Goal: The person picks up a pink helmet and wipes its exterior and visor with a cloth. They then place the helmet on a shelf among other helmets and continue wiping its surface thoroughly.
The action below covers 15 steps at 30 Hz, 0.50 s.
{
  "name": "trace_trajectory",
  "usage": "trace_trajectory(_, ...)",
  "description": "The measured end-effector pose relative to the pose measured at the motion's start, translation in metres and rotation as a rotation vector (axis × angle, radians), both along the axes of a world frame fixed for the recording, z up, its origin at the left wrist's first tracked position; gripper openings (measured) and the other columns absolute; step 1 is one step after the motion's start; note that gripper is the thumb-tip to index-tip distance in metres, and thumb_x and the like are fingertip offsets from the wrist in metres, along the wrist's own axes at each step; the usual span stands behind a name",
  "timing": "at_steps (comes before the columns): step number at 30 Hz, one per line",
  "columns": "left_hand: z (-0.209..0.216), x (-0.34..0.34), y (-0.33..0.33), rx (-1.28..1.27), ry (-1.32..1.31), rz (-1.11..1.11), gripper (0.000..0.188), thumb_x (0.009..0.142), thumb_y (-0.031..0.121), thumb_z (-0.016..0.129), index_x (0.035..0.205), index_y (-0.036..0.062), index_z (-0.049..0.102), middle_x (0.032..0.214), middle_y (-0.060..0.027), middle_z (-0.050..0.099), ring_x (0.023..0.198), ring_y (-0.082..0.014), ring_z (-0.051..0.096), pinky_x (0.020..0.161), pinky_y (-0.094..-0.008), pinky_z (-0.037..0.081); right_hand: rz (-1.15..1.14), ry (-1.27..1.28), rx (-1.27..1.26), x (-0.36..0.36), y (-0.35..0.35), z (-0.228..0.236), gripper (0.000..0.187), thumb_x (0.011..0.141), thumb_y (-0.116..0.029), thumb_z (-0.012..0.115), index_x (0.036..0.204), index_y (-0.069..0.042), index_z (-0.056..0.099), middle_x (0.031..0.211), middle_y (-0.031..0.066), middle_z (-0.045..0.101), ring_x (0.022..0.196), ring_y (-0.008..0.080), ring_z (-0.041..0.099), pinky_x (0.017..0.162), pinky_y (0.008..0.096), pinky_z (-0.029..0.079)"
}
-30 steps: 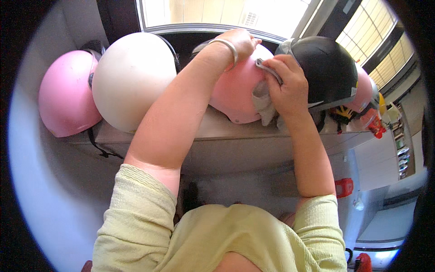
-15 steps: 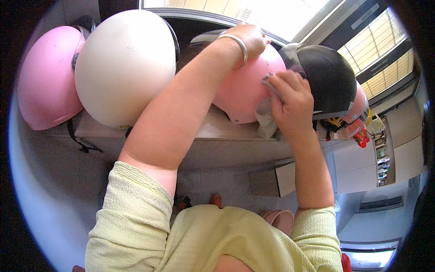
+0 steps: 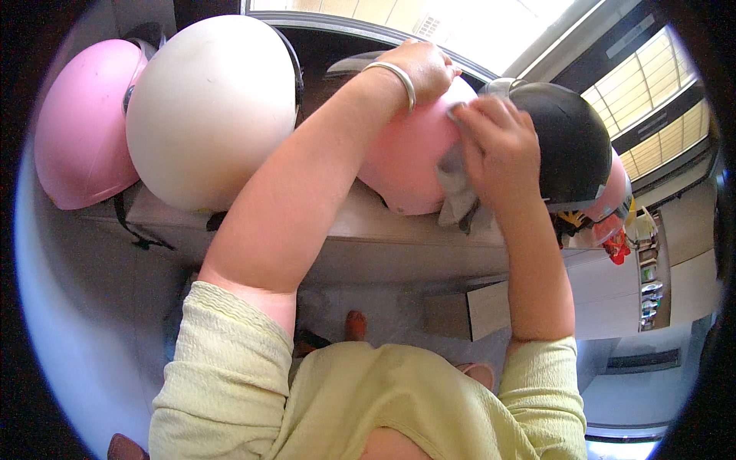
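Pink middle helmet point(image 3: 410, 165) centre stage, down on the tabletop point(image 3: 372, 218), between the big white helmet point(image 3: 211, 115) and the black helmet point(image 3: 571, 138)! Left hand point(image 3: 420, 70) high on the crown, fingers point(image 3: 445, 66) mostly turned away at the far side, so no telling whether open or closed. Right hand point(image 3: 502, 146) at the flank, fingers bunched tight round a grey cloth point(image 3: 457, 184), with a loose end by the lower rim. And the danger from here: smooth, rounded shell, probably quick to rock or spin, given too light a hold up top and too hard a push from the side. Black helmet just beside the right knuckles, so a real chance of a knock from any wide swing. Slack cloth, another worry: possibly apt to snag under the rim, or to slip free at a loosened pinch. Left forearm point(image 3: 284, 184) across the front of the white helmet, contact impossible to judge, but maybe one careless elbow from a nudge!
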State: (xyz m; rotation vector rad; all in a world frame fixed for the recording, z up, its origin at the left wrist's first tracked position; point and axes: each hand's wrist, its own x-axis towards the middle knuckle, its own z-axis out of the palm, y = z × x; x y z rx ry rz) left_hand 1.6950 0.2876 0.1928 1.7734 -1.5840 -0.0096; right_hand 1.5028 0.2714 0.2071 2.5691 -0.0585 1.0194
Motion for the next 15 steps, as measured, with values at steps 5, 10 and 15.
trace_trajectory(5, 0.0, -0.002, 0.002, -0.059, 0.065, 0.02, 0.035, 0.095, 0.033, 0.053, 0.112, 0.0077, 0.071, 0.104, -0.0205, 0.069, 0.098, -0.0348, 0.067, 0.09, -0.0391, 0.05, 0.009, 0.019, 0.009, 0.006, -0.004, 0.007, 0.019, 0.076, -0.009, 0.064, 0.094, -0.012, 0.069, 0.09, 0.0054, 0.062, 0.086, 0.0267, 0.061, 0.073, 0.0406, 0.046)
trace_trajectory(10, 0.001, -0.007, 0.006, -0.04, -0.044, 0.035, 0.035, 0.094, 0.034, 0.055, 0.11, 0.0068, 0.071, 0.101, -0.0196, 0.07, 0.092, -0.0348, 0.067, 0.087, -0.0372, 0.05, 0.009, 0.0, 0.054, -0.014, 0.002, -0.007, 0.019, 0.077, -0.008, 0.063, 0.095, -0.01, 0.068, 0.09, 0.0046, 0.062, 0.089, 0.0269, 0.062, 0.074, 0.041, 0.046)
trace_trajectory(15, -0.005, -0.001, -0.003, -0.126, 0.046, -0.034, 0.035, 0.094, 0.035, 0.055, 0.105, 0.0059, 0.072, 0.101, -0.0205, 0.07, 0.093, -0.0361, 0.066, 0.087, -0.0405, 0.05, 0.047, -0.019, 0.019, 0.012, -0.008, 0.007, 0.02, 0.075, -0.009, 0.065, 0.095, -0.011, 0.068, 0.09, 0.0037, 0.061, 0.087, 0.0258, 0.062, 0.073, 0.0393, 0.045)
